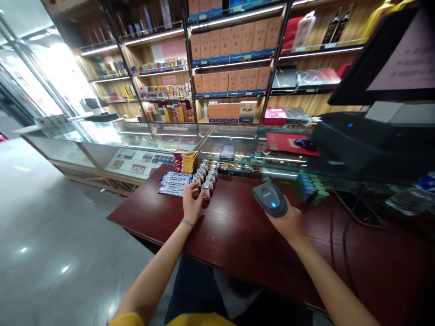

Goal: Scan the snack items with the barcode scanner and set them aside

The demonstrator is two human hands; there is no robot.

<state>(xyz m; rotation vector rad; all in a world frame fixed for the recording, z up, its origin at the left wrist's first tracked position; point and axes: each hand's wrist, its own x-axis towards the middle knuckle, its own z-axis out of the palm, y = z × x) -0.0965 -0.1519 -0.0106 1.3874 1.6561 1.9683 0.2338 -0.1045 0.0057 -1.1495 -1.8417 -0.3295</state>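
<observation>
My left hand (pixel 192 206) is at the near end of two rows of small silver-topped bottles (pixel 205 189). Its thumb and fingers curl around the front-left bottle (pixel 195 192), which they partly hide. In my right hand (pixel 288 224) is a dark grey barcode scanner (pixel 271 199) with a blue light, held above the brown table (pixel 231 231). Left of the bottles lie several silver-and-blue packets (pixel 175 183). Behind those stand upright stacks of red packets (pixel 180 161) and yellow packets (pixel 189 162).
Green-and-blue boxes (pixel 307 188) and a phone-like black slab (pixel 360 207) sit to the right, near cables. A glass display counter (pixel 238 136) runs behind the table. At the right stands a monitor (pixel 390 59); a mouse (pixel 305 144) rests on a red mat (pixel 285 142).
</observation>
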